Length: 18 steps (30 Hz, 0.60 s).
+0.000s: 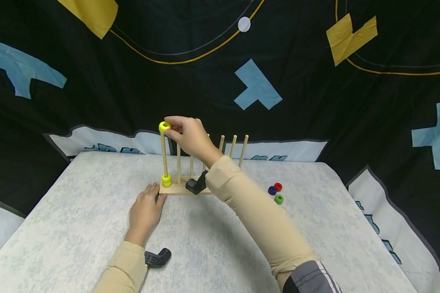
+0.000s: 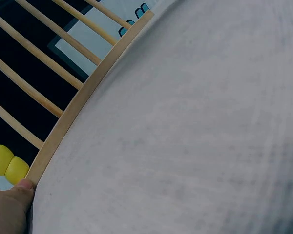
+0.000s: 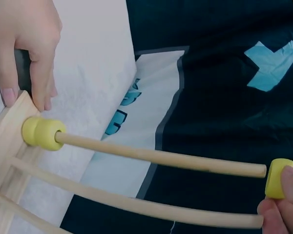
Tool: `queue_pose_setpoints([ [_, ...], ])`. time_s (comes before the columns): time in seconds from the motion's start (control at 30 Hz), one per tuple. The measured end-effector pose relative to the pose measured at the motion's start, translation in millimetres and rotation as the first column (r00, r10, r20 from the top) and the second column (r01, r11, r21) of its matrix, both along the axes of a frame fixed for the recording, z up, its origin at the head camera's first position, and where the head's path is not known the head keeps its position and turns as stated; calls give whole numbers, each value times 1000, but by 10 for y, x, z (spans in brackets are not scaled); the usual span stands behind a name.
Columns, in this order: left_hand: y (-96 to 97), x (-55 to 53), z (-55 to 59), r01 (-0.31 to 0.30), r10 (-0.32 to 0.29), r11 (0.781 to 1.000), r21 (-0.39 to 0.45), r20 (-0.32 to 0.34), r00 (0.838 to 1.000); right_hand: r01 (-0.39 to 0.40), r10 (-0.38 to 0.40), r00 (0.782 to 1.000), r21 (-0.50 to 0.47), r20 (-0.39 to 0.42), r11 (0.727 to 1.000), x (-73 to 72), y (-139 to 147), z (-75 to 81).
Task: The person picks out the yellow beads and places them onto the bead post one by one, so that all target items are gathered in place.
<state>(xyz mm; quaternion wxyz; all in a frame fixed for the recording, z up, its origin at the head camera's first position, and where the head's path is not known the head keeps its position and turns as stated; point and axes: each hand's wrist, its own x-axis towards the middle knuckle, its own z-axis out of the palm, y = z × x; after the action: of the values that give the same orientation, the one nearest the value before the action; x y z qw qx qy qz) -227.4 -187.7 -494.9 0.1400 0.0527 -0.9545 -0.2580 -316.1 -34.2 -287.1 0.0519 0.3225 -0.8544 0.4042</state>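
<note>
A wooden peg stand [image 1: 176, 189] with a row of upright pegs stands on the table. Two yellow beads [image 1: 166, 180] are stacked at the foot of its leftmost peg. My right hand [image 1: 192, 136] pinches another yellow bead [image 3: 281, 178] between thumb and fingers, right at the tip of that peg [image 3: 205, 162]. Low at the stand's left end, my left hand [image 1: 145, 211] holds the corner of the base [image 3: 14, 114], thumb on one side and fingers on the other. The right forearm hides part of the stand in the head view.
Right of the stand, a red bead [image 1: 278, 186], a dark blue bead [image 1: 272, 190] and a green bead [image 1: 279, 199] lie on the table [image 1: 77, 219]. A bit of yellow shows beside the right sleeve [image 1: 256, 215]. A black curtain [image 1: 190, 93] hangs behind.
</note>
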Motion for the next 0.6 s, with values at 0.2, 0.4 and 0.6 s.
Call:
queue_pose_setpoints([
  [0.2, -4, -18, -16, -6, 5, 1000, 4, 10, 1000, -2, 2, 1000, 33, -18, 999, 20, -75, 22],
  [0.4, -7, -20, -23, -8, 8, 1000, -3, 11, 1000, 7, -6, 1000, 77, -17, 997, 27, -102, 16],
  [0.6, 0, -17, -18, -7, 7, 1000, 2, 6, 1000, 22, -19, 999, 99, -31, 995, 29, -84, -10],
])
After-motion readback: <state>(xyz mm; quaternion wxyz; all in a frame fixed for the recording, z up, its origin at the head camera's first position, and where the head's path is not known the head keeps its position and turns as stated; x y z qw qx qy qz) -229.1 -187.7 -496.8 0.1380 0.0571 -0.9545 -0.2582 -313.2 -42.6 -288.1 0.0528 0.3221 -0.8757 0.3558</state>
